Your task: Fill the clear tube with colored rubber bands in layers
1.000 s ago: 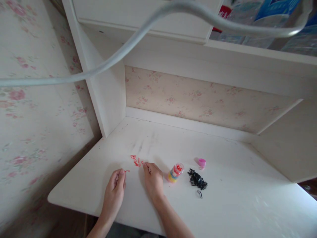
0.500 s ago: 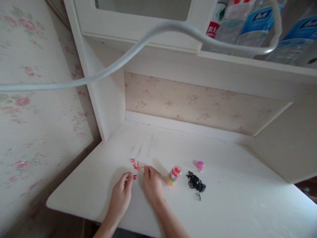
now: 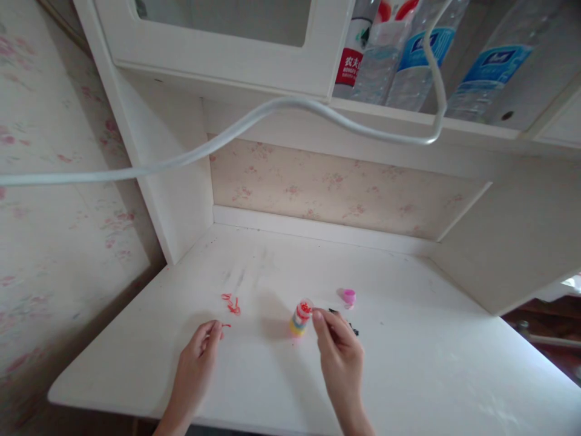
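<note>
My left hand [image 3: 200, 354] rests on the white desk [image 3: 408, 375], fingers curled, pinching a small red rubber band at its fingertips. A little pile of red rubber bands [image 3: 231, 304] lies just beyond it. My right hand [image 3: 338, 351] is at the mouth of a small clear jar [image 3: 300, 317] lying on its side with coloured bands inside; its fingers are pinched together on something too small to name. The hand covers most of a heap of black rubber bands [image 3: 353, 330].
A pink jar lid [image 3: 348, 296] lies behind my right hand. A white cable [image 3: 254, 118] hangs across the view. Water bottles [image 3: 408, 54] stand on the shelf above, beside a cabinet door. Flowered wallpaper covers the left wall.
My right hand has moved right, from the red bands to the jar mouth, now covering the black bands. My left hand keeps its red band. The camera has tilted up.
</note>
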Demonstrator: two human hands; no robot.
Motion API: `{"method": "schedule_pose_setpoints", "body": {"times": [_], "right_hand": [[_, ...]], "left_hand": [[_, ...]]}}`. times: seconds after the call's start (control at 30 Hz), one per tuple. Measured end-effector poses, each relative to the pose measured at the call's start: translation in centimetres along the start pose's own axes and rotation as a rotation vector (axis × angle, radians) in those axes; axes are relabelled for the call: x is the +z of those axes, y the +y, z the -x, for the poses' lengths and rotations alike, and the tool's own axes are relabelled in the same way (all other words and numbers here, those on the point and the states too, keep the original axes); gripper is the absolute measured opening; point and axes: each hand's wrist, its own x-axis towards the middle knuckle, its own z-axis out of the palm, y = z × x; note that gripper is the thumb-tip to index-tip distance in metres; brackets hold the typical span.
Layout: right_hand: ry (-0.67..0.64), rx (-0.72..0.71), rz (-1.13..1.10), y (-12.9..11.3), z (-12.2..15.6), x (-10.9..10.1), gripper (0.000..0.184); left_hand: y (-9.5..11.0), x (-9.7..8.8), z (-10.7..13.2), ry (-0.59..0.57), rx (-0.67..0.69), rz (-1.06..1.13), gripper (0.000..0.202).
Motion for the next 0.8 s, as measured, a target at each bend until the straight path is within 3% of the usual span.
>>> {"method": "schedule_pose_setpoints", "body": {"times": [0.1, 0.2, 0.37, 0.6, 0.7, 0.8], "right_hand": [[-0.008, 0.000, 0.073, 1.2, -2.1, -1.5, 0.024], [-0.105, -0.031, 0.114, 2.3, -3.0, -1.2, 0.025], [-0.156, -0.036, 0.105, 2.9, -2.9, -0.3, 0.023], [-0.128, -0.022, 0.032, 2.7, -3.0, -0.8, 0.022], [-0.109, -0.032, 0.013, 2.9, -2.9, -1.1, 0.023], [-0.059, 0.025, -0.029, 3.6, -2.3, -1.3, 0.024]], "left_hand": [[0.2, 0.1, 0.1, -0.006, 0.008, 0.028, 0.053], [0.1, 0.3, 0.2, 0.007, 0.017, 0.053, 0.053], [-0.1, 0.4, 0.2, 0.008, 0.005, 0.055, 0.053], [-0.2, 0.5, -0.1, 0.002, -0.008, 0.029, 0.052], [1.1, 1.0, 0.4, 0.007, 0.028, 0.040, 0.050], [4.1, 2.2, 1.4, -0.075, 0.134, 0.045, 0.042]]}}
